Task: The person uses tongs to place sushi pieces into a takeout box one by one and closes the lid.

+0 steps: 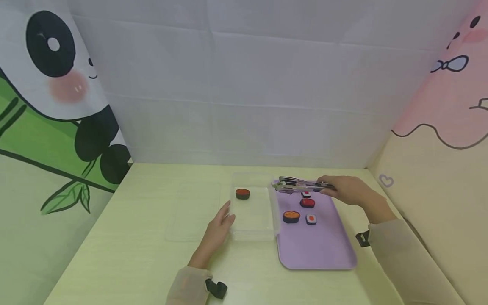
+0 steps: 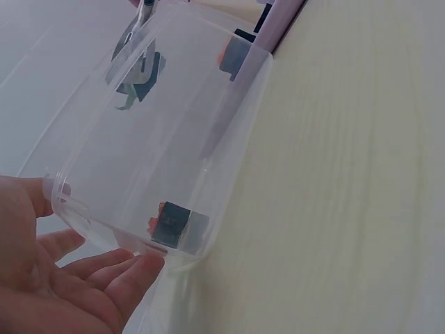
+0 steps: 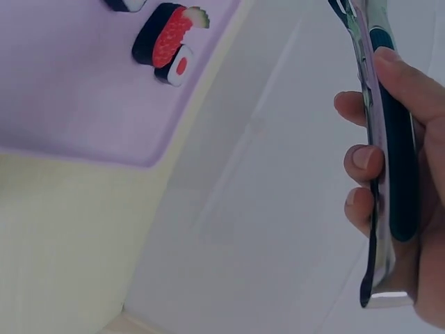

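My left hand (image 1: 219,228) holds the left side of a clear plastic box (image 1: 253,235), thumb at the rim and fingers along its outer wall. Inside the box sits one toy sushi piece (image 1: 242,194) with a dark wrap and orange-red top. My right hand (image 1: 348,190) grips metal tongs (image 1: 301,185) with dark handles. Over the box's right edge, the tongs' tips hold a dark-wrapped sushi piece (image 2: 147,78) with a green part. On the purple tray (image 1: 316,254) lie an orange-topped piece (image 1: 291,217), a red-topped piece (image 1: 307,202) and two white rolls, one nearer (image 1: 310,219).
The purple tray stands right beside the box, whose right edge overlaps it in the head view. Left of the box a faint clear plastic lid (image 1: 190,218) lies on the pale table (image 1: 126,258). A white sheet (image 1: 248,84) rises behind the table.
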{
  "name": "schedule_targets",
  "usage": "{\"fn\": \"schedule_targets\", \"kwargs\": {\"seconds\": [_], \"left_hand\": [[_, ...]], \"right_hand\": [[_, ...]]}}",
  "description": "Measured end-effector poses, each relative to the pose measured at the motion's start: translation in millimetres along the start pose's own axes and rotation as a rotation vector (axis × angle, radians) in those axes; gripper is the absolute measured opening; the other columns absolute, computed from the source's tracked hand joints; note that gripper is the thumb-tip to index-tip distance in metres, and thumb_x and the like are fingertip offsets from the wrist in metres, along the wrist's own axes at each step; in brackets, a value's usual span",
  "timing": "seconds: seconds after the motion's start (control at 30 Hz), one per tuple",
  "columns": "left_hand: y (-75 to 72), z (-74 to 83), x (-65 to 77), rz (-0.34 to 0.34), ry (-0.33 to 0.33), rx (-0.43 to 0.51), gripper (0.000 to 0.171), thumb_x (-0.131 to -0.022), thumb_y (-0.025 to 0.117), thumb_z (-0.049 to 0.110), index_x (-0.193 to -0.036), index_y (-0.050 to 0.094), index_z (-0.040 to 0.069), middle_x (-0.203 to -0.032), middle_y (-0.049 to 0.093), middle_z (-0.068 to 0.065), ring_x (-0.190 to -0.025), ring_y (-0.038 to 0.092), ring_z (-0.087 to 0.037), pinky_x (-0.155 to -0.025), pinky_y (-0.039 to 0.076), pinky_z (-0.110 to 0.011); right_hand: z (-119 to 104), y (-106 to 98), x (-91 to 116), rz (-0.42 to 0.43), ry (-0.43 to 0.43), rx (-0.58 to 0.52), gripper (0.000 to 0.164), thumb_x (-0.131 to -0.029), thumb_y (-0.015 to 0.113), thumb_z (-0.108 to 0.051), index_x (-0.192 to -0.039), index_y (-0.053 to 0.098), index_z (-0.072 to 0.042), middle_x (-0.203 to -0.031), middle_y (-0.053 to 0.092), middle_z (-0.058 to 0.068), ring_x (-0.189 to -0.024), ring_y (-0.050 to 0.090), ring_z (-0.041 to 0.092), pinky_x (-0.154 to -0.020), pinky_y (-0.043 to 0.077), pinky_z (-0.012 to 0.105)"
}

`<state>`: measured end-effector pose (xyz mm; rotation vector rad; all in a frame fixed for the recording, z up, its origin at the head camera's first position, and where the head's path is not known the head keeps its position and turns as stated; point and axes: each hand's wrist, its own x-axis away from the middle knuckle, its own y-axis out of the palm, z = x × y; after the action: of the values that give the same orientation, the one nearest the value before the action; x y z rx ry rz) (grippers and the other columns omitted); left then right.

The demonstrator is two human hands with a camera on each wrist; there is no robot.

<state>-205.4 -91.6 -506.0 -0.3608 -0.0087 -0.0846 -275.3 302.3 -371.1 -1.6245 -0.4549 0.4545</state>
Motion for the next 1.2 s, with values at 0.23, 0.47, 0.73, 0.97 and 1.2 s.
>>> {"fn": "schedule_targets", "kwargs": {"seconds": [0.23,0.47,0.73,0.97,1.2], "left_hand": [[2.7,-1.0,-1.1,0.014,-0.009,-0.006,0.056,-0.104,0.045,0.035,-0.155,0.029,0.017,-0.151,0.035,-0.02,-0.134,0.039,-0.04,-0.106,0.034,-0.056],[4.0,-1.6,-3.4,0.033,-0.049,-0.026,0.055,-0.104,0.046,0.032,-0.154,0.03,0.019,-0.152,0.036,-0.017,-0.133,0.04,-0.038,-0.106,0.034,-0.055],[4.5,-1.1,-4.1,0.029,-0.031,-0.028,0.055,-0.104,0.046,0.031,-0.154,0.029,0.018,-0.152,0.035,-0.019,-0.133,0.04,-0.04,-0.104,0.036,-0.056],[3.3,-1.7,-1.5,0.011,0.005,-0.024,0.054,-0.105,0.045,0.031,-0.154,0.03,0.016,-0.151,0.036,-0.021,-0.132,0.041,-0.041,-0.104,0.036,-0.058],[2.1,0.1,-0.2,0.016,0.004,-0.022,0.054,-0.104,0.046,0.031,-0.154,0.03,0.017,-0.151,0.036,-0.021,-0.132,0.04,-0.041,-0.104,0.036,-0.057]], "right_hand": [[-24,4,-22,-0.038,-0.046,-0.007,0.037,-0.097,0.061,-0.03,-0.129,0.06,-0.011,-0.109,0.067,0.003,-0.084,0.062,0.019,-0.078,0.051,0.05],[-49,24,-50,-0.08,-0.101,-0.02,0.034,-0.097,0.063,-0.032,-0.125,0.061,-0.015,-0.088,0.061,-0.009,-0.07,0.052,0.01,-0.069,0.05,0.037],[-67,38,-75,-0.111,-0.141,-0.015,0.032,-0.097,0.061,-0.033,-0.125,0.061,-0.018,-0.093,0.062,-0.008,-0.076,0.055,0.013,-0.073,0.05,0.039],[-77,49,-87,-0.119,-0.174,0.032,0.026,-0.095,0.064,-0.032,-0.118,0.064,-0.019,-0.084,0.058,-0.013,-0.067,0.051,0.009,-0.066,0.048,0.035],[-89,48,-95,-0.158,-0.161,0.078,0.022,-0.094,0.067,-0.03,-0.113,0.064,-0.02,-0.082,0.059,-0.012,-0.065,0.05,0.009,-0.062,0.049,0.035]]}}
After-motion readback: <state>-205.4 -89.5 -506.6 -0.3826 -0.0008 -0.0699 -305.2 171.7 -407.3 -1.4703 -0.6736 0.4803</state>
